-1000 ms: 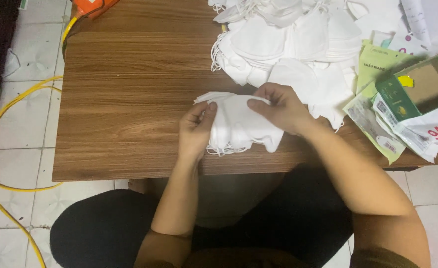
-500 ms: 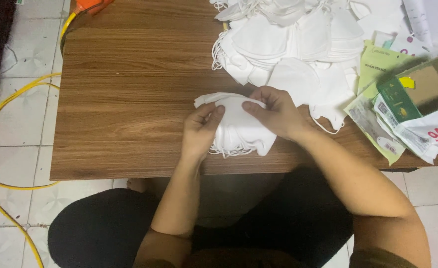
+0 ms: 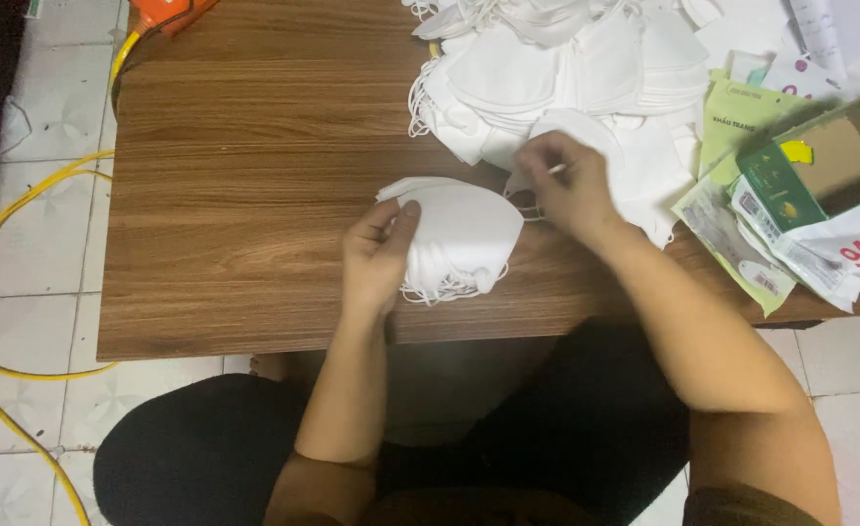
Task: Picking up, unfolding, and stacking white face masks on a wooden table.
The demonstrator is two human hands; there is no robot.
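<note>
A small stack of white folded face masks (image 3: 464,239) lies near the front edge of the wooden table (image 3: 255,175). My left hand (image 3: 379,251) rests on the stack's left side, thumb and fingers pressing it down. Just right of the stack, my right hand (image 3: 566,185) reaches over the edge of a big loose heap of white masks (image 3: 566,68) at the back right, fingers pinched on a mask or its thin ear loop. The pinch is blurred.
Green and white printed packets and a brown box (image 3: 800,195) crowd the table's right end. A yellow cable (image 3: 21,244) runs over the tiled floor on the left, and an orange object (image 3: 162,12) sits at the table's far left corner.
My right hand has left the small stack and moved up and right to the heap's edge. My left hand stays on the stack.
</note>
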